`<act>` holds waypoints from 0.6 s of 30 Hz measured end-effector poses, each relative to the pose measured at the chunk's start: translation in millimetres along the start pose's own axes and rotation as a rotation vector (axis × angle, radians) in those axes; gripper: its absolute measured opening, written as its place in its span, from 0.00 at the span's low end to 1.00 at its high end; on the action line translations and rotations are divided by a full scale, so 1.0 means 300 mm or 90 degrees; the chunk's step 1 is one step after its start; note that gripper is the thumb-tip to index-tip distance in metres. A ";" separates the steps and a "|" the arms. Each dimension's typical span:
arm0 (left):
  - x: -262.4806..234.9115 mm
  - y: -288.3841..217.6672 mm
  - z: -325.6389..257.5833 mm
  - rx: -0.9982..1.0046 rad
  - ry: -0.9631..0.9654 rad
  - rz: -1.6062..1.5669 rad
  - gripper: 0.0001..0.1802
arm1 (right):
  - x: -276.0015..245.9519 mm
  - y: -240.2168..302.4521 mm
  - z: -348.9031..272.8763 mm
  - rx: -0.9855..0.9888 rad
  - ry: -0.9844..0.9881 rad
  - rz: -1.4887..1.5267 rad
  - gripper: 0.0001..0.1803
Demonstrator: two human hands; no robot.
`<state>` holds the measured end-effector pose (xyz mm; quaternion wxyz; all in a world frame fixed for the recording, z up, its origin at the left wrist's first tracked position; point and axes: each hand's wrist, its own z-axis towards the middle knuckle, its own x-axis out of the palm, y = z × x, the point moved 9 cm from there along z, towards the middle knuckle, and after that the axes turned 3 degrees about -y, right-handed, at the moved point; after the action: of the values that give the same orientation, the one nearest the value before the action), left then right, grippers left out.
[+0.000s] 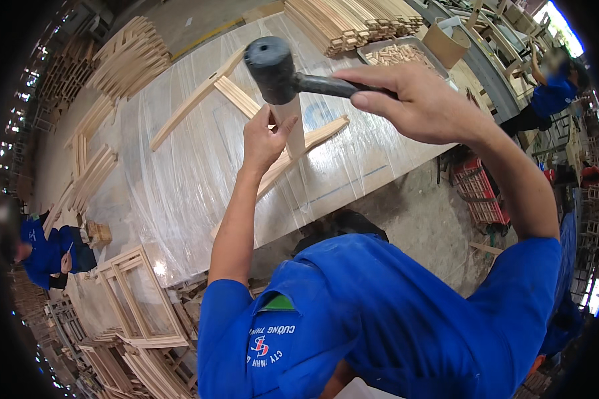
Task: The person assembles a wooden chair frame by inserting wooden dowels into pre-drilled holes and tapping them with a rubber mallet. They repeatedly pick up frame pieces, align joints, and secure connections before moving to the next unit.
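Observation:
My right hand (422, 103) is wrapped round the handle of a black rubber mallet (271, 70), raised over the table. Below the mallet head stands a pale flat wooden piece (294, 130); the head overlaps its top, and whether they touch I cannot tell. The fingers and thumb of my left hand (266, 143) close on this piece. Its lower end meets a curved wooden rail (323, 135) lying near me. Beyond my left hand, wooden slats (236, 96) run to another curved rail (190, 113).
Plastic film covers the table (199, 193). At its far side are stacked wooden strips (353, 26), a tray of dowels (400, 54) and a round brown container (446, 43). A red crate (479, 189) sits right. Co-workers stand left (43, 249) and right (552, 93). Wooden frames (140, 296) stand at lower left.

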<state>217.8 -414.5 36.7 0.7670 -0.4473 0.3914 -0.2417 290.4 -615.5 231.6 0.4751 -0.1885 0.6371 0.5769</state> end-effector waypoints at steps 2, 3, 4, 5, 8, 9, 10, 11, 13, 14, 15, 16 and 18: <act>0.021 -0.046 0.012 0.001 0.004 -0.014 0.19 | 0.039 -0.131 -0.070 0.053 -0.020 0.103 0.21; 0.020 -0.043 0.011 -0.004 -0.011 -0.011 0.19 | 0.062 -0.198 -0.100 0.121 -0.004 0.157 0.20; 0.015 -0.029 0.003 -0.006 -0.024 -0.010 0.19 | 0.088 -0.274 -0.136 0.188 0.008 0.210 0.19; 0.017 -0.026 0.007 -0.002 -0.032 -0.013 0.18 | 0.120 -0.374 -0.171 0.221 -0.003 0.223 0.18; 0.050 -0.040 0.015 -0.028 -0.037 0.025 0.16 | 0.250 -0.706 -0.292 0.227 -0.102 0.143 0.18; 0.067 -0.048 0.015 -0.039 -0.044 -0.008 0.15 | 0.320 -0.818 -0.342 0.234 -0.100 0.097 0.18; 0.065 -0.040 0.014 -0.038 -0.054 -0.005 0.15 | 0.367 -0.898 -0.368 0.234 -0.095 0.054 0.19; 0.056 -0.022 0.010 -0.040 -0.070 0.005 0.15 | 0.433 -0.984 -0.388 0.328 -0.026 0.094 0.19; 0.055 0.008 -0.007 -0.083 -0.117 -0.025 0.16 | 0.555 -1.106 -0.443 0.487 0.089 0.190 0.19; 0.063 0.014 -0.011 -0.107 -0.118 -0.012 0.16 | 0.597 -1.162 -0.472 0.551 0.130 0.240 0.20; 0.078 0.021 -0.012 -0.131 -0.116 -0.003 0.17 | 0.618 -1.222 -0.472 0.516 0.139 0.242 0.20; 0.093 0.037 -0.016 -0.158 -0.133 -0.013 0.17 | 0.645 -1.296 -0.476 0.481 0.150 0.242 0.20; 0.102 0.077 -0.046 -0.223 -0.159 -0.010 0.18 | 0.611 -1.421 -0.427 0.381 0.123 0.132 0.20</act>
<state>224.7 -432.3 0.7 0.7183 -0.6034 0.3256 -0.1185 489.4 -788.4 -171.3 0.3853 -0.0287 0.8363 0.3891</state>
